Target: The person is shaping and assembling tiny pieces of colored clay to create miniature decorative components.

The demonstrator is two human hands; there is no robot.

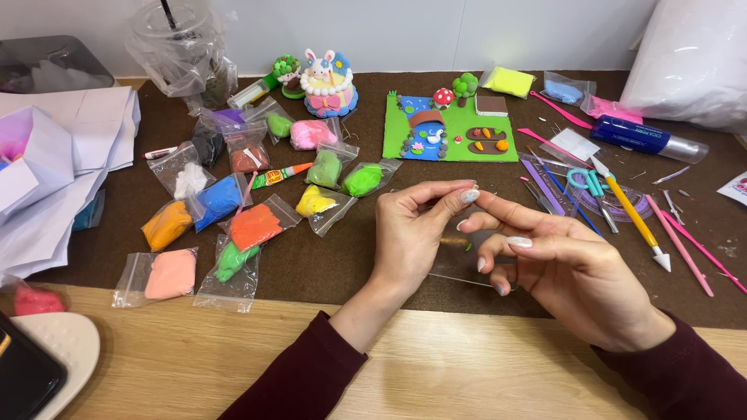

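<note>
My left hand (416,233) and my right hand (572,276) meet at the fingertips above the brown mat (311,264). Together they pinch a tiny piece (475,187) that is too small to make out. Under the hands lies a clear plastic sheet (467,274). A tiny green bit (468,247) and a short brown stick (454,242) rest on it. Both sleeves are dark red.
Several small bags of coloured clay (253,225) lie to the left. At the back stand a green clay garden board (459,144) and a clay bunny cake (328,85). A yellow tool (634,222), pink sticks (685,245), scissors (587,180) and a blue tube (646,138) lie right. White paper (70,155) is stacked far left.
</note>
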